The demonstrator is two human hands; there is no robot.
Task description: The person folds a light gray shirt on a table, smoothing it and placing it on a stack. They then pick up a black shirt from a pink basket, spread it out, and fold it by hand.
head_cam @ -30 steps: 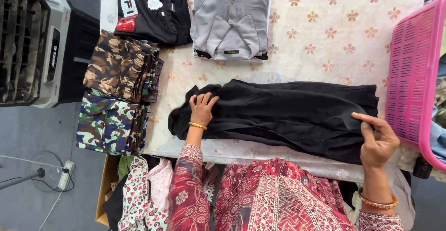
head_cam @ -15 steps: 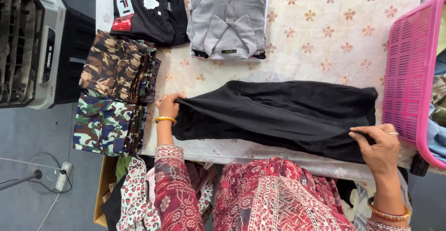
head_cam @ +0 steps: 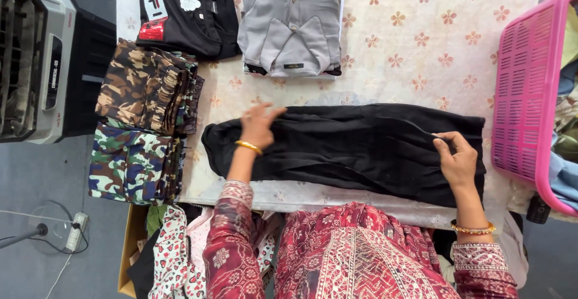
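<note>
Sliding left hand (head_cam: 260, 126) onto black garment (head_cam: 361, 148).

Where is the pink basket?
In the head view, the pink basket stands at the table's right edge, just past the right hand pinching the black garment.

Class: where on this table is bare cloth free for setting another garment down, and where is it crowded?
Free: the floral tablecloth between the grey shirt, black garment and pink basket. Crowded: the left edge, with two camouflage stacks.
</note>
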